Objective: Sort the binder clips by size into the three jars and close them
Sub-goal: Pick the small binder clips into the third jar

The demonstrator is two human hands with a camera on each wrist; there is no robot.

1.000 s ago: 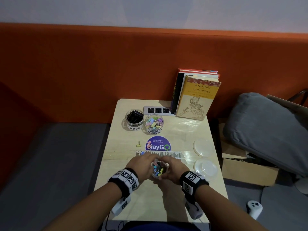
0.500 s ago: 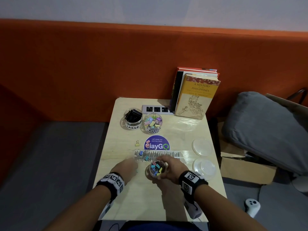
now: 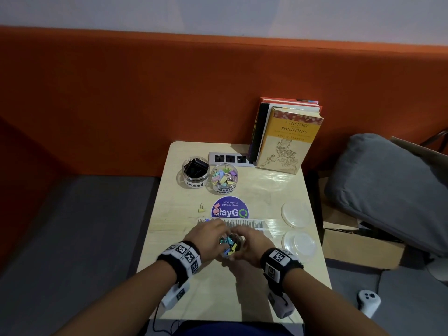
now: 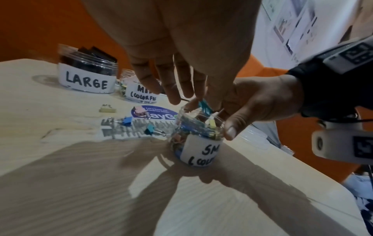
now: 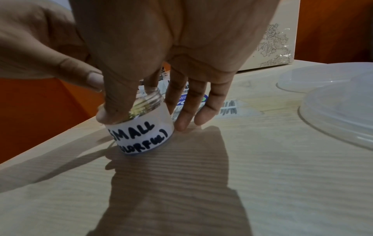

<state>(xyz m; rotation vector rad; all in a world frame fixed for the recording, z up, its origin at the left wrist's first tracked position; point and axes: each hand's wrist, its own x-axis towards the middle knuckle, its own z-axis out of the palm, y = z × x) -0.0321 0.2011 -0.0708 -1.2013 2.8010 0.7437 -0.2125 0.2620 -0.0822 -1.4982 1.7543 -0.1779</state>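
The small jar (image 3: 230, 244), labelled SMALL (COLORFUL) (image 5: 141, 127), stands uncapped near the table's front, full of coloured clips. My right hand (image 3: 247, 241) grips it, with the thumb on one side of the rim and the fingers on the other. My left hand (image 4: 193, 99) hovers over the mouth and pinches a teal clip (image 4: 204, 107). The LARGE jar (image 3: 195, 172) of black clips and the MEDIUM jar (image 3: 224, 179) stand uncapped at the back. Loose clips lie beyond the small jar: yellow (image 3: 201, 209), pink (image 4: 139, 111), blue (image 4: 127, 120), teal (image 4: 150, 129).
Two clear lids (image 3: 295, 214) (image 3: 299, 244) lie at the table's right edge. A power strip (image 3: 228, 158) and upright books (image 3: 288, 139) stand at the back. To the right of the table are a grey pillow (image 3: 388, 185), a cardboard box (image 3: 351, 248) and a white controller (image 3: 368, 301).
My left hand went out to the left onto the table, then came back over the small jar with a clip. The right hand stayed on the jar.
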